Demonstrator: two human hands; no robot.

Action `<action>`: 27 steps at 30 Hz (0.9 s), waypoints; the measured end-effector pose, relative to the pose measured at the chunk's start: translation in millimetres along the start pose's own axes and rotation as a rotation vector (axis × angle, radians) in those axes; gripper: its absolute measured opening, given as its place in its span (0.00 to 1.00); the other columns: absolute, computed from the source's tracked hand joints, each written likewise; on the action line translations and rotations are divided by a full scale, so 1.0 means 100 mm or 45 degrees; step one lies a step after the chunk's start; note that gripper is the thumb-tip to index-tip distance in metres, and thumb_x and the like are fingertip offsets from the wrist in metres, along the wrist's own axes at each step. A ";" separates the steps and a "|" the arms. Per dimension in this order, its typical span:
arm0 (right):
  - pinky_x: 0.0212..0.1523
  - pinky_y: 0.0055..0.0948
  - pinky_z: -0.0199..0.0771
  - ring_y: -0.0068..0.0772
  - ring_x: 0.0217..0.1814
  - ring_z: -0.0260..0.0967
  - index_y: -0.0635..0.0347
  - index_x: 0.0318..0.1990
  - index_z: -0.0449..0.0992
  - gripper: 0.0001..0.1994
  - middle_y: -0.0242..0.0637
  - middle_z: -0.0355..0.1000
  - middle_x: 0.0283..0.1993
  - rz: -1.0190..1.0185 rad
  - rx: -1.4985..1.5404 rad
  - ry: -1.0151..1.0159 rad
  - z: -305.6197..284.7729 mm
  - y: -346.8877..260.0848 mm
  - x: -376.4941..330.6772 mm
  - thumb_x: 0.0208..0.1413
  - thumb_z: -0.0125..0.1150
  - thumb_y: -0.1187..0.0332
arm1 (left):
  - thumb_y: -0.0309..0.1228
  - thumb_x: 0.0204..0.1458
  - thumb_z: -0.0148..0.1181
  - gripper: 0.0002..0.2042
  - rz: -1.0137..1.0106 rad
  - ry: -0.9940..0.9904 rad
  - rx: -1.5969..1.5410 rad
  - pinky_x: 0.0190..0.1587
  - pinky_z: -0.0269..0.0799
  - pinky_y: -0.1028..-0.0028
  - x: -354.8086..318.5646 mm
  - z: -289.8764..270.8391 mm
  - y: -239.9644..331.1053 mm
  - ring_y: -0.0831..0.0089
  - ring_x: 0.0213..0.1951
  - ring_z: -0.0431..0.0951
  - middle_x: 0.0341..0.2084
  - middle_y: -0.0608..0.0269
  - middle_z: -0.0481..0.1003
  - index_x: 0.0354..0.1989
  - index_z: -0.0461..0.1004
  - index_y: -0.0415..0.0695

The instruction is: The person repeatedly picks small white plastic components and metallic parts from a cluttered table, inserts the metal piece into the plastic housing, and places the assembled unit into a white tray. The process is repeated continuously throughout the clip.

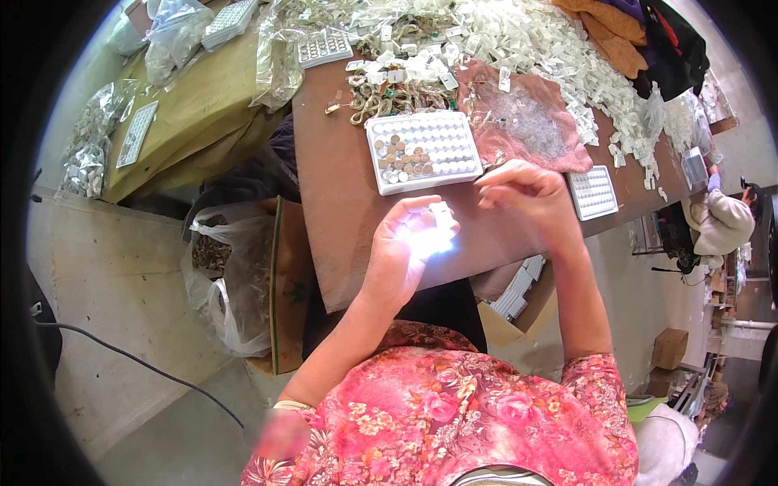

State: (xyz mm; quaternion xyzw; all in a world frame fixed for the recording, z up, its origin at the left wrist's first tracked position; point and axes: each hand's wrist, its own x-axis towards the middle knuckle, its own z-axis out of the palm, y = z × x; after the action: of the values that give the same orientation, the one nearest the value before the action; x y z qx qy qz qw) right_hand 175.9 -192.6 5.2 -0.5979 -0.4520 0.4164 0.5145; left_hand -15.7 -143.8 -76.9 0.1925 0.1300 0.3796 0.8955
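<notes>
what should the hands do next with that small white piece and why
Probably carry the small white piece in the left hand up to the white grid tray: only its lower-left cells hold brownish pieces, most look unfilled. The right hand hovers beside it, contents unclear.

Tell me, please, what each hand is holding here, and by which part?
The left hand pinches a small white piece by its lower end at the fingertips. Whether the right hand holds anything cannot be told.
</notes>
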 end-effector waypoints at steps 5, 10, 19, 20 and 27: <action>0.35 0.23 0.73 0.26 0.34 0.73 0.65 0.34 0.79 0.05 0.36 0.75 0.31 -0.476 -0.699 -0.100 0.27 -0.10 -0.04 0.47 0.63 0.81 | 0.28 0.60 0.55 0.11 0.058 -0.041 0.162 0.49 0.74 0.73 -0.02 0.07 0.02 0.76 0.42 0.77 0.40 0.61 0.76 0.48 0.72 0.37; 0.32 0.27 0.73 0.32 0.31 0.73 0.60 0.33 0.78 0.04 0.36 0.74 0.31 -0.600 -0.744 -0.102 0.33 -0.12 -0.04 0.49 0.62 0.78 | 0.29 0.60 0.56 0.13 -0.014 0.009 0.086 0.47 0.74 0.75 -0.01 0.09 0.03 0.77 0.40 0.76 0.40 0.61 0.76 0.50 0.71 0.37; 0.33 0.32 0.75 0.41 0.35 0.75 0.58 0.41 0.74 0.11 0.39 0.74 0.34 -0.711 -1.033 -0.203 0.33 -0.22 -0.10 0.48 0.60 0.78 | 0.27 0.59 0.56 0.12 0.015 0.013 0.204 0.45 0.71 0.78 0.00 0.07 -0.02 0.80 0.39 0.76 0.40 0.64 0.77 0.49 0.74 0.37; 0.33 0.32 0.75 0.41 0.35 0.75 0.58 0.41 0.73 0.11 0.39 0.75 0.34 -0.693 -1.078 -0.237 0.32 -0.23 -0.11 0.48 0.60 0.78 | 0.26 0.59 0.56 0.11 0.031 0.026 0.234 0.45 0.71 0.78 0.00 0.07 -0.03 0.80 0.39 0.75 0.40 0.65 0.77 0.48 0.74 0.37; 0.32 0.32 0.75 0.41 0.31 0.74 0.60 0.39 0.73 0.10 0.39 0.72 0.31 -0.693 -0.913 -0.084 0.37 -0.13 -0.11 0.48 0.61 0.77 | 0.28 0.59 0.57 0.12 0.023 0.020 0.329 0.44 0.72 0.78 0.00 0.07 -0.01 0.79 0.37 0.76 0.38 0.64 0.77 0.48 0.74 0.37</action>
State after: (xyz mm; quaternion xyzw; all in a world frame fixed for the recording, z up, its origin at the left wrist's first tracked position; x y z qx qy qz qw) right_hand 136.6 -193.6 13.8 -0.5843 -0.7247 0.1017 0.3509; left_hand -12.5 -145.6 -71.5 0.3047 0.1831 0.3692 0.8587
